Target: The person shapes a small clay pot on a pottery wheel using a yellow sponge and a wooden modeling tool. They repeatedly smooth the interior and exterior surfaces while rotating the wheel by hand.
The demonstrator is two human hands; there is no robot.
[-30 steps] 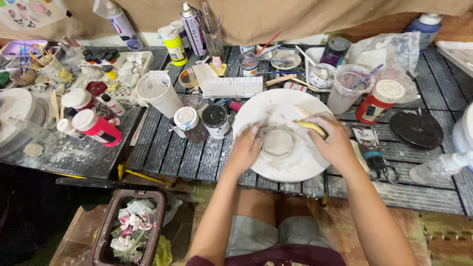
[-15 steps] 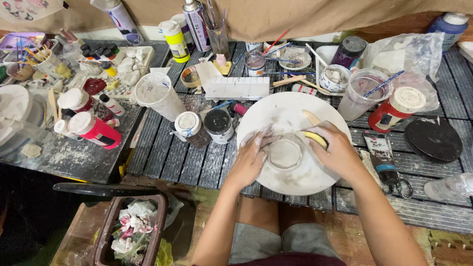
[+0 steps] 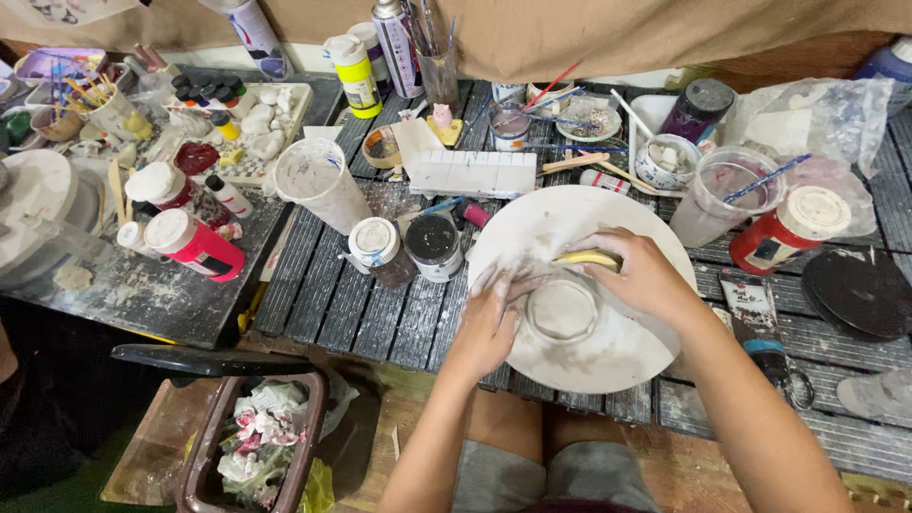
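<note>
On the dark slatted tabletop (image 3: 323, 294), toward its near edge, sits a round white disc (image 3: 608, 351) dusted with pale powder, and at its centre stands a small clear glass jar (image 3: 562, 312), upright. Left hand (image 3: 489, 318) is cupped against the jar's left side, fingers (image 3: 502, 281) spread and coated in white dust, touching the glass. Right hand (image 3: 641, 275) curls over the jar's far right side and is clamped on a yellow tool (image 3: 589, 257) (only its upper edge shows between fingers and disc); whether the tool touches the jar cannot be told.

Just left of the disc stand two small jars, one with a white lid (image 3: 375, 245) and one with a black lid (image 3: 434, 245). A white paper cup (image 3: 318, 180) lies tilted beyond them. Behind the disc rests a white ribbed block (image 3: 475, 174). To the right stand a clear plastic cup (image 3: 719, 195) holding a blue stick and a red bottle with a white cap (image 3: 788, 228). Below the tabletop's left end, a brown bin (image 3: 252, 442) holds crumpled scraps
</note>
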